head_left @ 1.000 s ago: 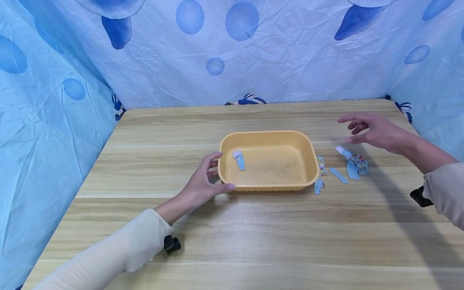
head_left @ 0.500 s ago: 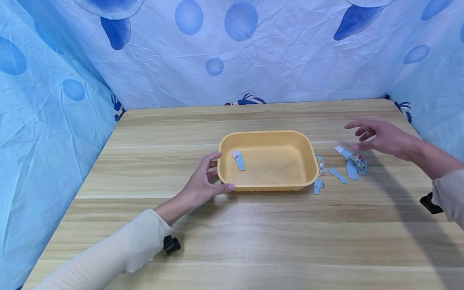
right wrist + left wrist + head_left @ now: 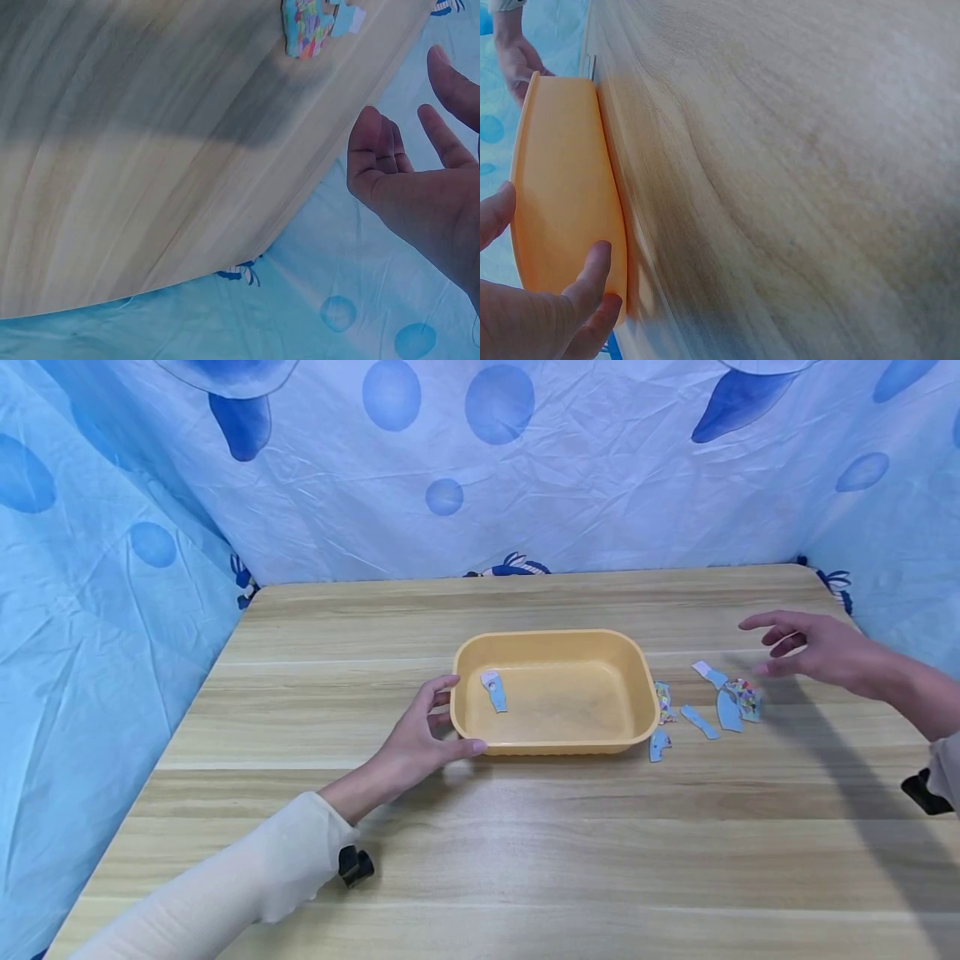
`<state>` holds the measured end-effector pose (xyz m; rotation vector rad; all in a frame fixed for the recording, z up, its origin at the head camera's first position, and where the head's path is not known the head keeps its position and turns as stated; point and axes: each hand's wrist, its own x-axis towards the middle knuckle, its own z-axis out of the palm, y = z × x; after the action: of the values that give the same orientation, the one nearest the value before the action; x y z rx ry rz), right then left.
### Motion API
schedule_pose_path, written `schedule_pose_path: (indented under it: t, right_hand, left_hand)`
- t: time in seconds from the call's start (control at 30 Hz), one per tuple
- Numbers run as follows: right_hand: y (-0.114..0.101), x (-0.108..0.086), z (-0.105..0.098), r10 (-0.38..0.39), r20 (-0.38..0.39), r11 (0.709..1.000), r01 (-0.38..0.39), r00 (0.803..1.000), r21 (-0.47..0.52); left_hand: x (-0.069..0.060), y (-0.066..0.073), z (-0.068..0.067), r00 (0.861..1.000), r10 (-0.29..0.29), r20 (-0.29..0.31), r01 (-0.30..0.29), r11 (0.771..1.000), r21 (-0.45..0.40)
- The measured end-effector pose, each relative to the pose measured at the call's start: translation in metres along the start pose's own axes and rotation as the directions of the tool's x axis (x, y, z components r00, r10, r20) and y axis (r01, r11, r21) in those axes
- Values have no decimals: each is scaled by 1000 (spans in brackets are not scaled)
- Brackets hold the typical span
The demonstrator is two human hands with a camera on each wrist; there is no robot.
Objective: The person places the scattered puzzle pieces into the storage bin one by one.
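Observation:
A yellow-orange rectangular tray (image 3: 555, 749) stands mid-table with one small light-blue flat piece (image 3: 495, 692) lying inside near its left end. The left hand (image 3: 420, 743) grips the tray's left end, thumb at the front corner and fingers along the side; the left wrist view shows fingers against the tray's wall (image 3: 562, 187). The right hand (image 3: 832, 652) hovers up and to the right of several flat pieces (image 3: 729, 712), holding nothing, its fingers loosely bent. In the right wrist view this hand (image 3: 427, 195) is apart from a multicoloured piece (image 3: 306, 30).
Two more pieces lie by the tray's right end, a patterned one (image 3: 664, 702) and a blue one (image 3: 658, 745), and a narrow blue strip (image 3: 700, 722) is beside them. A blue patterned curtain (image 3: 600, 485) hangs behind the wooden table (image 3: 525, 860) and at its sides.
The right hand has moved right, away from the tray, and slightly lower in the head view. The left hand, tray and pieces look unmoved.

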<state>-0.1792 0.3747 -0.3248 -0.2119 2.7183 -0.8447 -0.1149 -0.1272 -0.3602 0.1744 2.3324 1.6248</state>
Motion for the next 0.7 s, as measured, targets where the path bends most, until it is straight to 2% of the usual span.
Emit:
schedule_pose_path:
  t: [0.37,0.7]
  right_hand:
    - [13,-5,0,56,6,998,-56,998,5]
    - [22,-8,4,59,15,998,-59,998,11]
  left_hand:
    - [0,-1,-1,1000,9,4,-9,1000,4]
    - [1,0,0,1000,11,-1,-11,1000,5]
